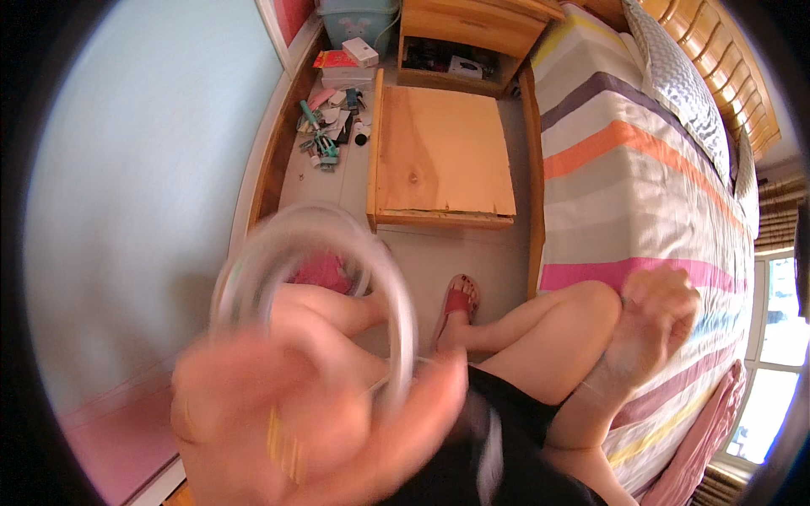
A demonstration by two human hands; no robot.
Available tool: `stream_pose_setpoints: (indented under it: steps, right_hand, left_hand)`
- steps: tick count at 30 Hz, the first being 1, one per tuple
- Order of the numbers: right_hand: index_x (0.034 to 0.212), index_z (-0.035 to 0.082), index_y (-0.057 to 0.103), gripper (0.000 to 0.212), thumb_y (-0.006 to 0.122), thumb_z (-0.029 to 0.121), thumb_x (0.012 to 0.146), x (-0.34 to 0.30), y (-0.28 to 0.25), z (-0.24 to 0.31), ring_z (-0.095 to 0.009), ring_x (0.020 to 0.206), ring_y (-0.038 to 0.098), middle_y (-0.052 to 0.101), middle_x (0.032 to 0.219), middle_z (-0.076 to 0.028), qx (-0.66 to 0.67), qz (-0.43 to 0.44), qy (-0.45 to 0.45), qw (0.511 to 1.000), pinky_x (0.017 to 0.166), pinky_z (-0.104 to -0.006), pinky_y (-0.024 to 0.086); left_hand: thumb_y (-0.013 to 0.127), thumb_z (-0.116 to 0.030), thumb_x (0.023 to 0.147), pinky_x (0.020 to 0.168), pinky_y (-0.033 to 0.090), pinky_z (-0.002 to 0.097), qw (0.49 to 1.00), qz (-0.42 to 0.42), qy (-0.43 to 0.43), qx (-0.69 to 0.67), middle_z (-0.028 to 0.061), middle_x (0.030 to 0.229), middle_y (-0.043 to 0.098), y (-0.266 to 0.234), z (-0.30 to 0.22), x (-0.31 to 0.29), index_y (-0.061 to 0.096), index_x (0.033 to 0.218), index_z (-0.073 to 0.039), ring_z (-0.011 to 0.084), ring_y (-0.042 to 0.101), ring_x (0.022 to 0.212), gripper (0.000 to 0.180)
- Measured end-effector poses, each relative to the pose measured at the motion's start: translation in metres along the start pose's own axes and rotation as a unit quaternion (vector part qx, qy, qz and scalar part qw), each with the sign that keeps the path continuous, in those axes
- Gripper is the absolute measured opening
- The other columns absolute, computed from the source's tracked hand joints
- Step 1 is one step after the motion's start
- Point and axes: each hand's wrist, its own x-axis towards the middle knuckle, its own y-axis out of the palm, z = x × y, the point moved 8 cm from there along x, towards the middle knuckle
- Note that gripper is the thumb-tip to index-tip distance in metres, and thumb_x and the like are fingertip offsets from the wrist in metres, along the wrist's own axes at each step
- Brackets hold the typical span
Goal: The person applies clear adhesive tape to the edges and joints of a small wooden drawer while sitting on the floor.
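Note:
Close to the camera, my left hand (278, 413) is closed on a wide roll of clear tape (403, 312); both are smeared by motion. The ring stands tilted up from my fingers, and the floor shows through its hole. My right hand (662, 308) is beside my right knee, over the bed's edge. Its fingers are curled in, and whatever they may hold is hidden. In front of my feet, a wooden drawer (443, 152) lies on the floor with its flat light-brown panel facing up.
A wooden nightstand (472, 29) with an open compartment stands behind the drawer. Small items and papers (329, 126) lie scattered to its left, near boxes (348, 76) and a blue bin (359, 24). The striped bed (624, 202) lines the right, a pale blue wall (143, 169) the left.

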Motion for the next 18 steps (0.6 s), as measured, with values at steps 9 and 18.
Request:
stream_pose_setpoints:
  steps: [9, 18]
  right_hand:
    - [0.081, -0.001, 0.058, 0.012, 0.062, -0.011, 0.075, -0.018, -0.017, -0.082, -0.011, 0.072, 0.052, 0.057, 0.079, -0.006, -0.134, 0.018, 0.127, 0.983, 0.065, -0.0214, 0.042]
    - [0.081, -0.001, 0.059, 0.011, 0.064, -0.009, 0.075, -0.055, -0.033, -0.124, -0.011, 0.076, 0.053, 0.056, 0.08, -0.004, -0.111, -0.001, 0.231, 0.967, 0.07, -0.0227, 0.043]
  left_hand:
    - [0.058, -0.013, 0.074, 0.058, 0.045, 0.0265, 0.987, -0.001, 0.105, 0.122, 0.001, 0.069, 0.058, 0.249, 0.137, 0.027, 0.065, 0.102, -0.014, 0.0157, 0.058, 0.06, 0.029]
    - [0.053, -0.01, 0.075, 0.071, 0.042, 0.0289, 0.977, 0.047, 0.105, 0.179, 0.0011, 0.071, 0.061, 0.378, 0.165, 0.019, 0.055, 0.116, -0.007, 0.0147, 0.06, 0.067, 0.041]
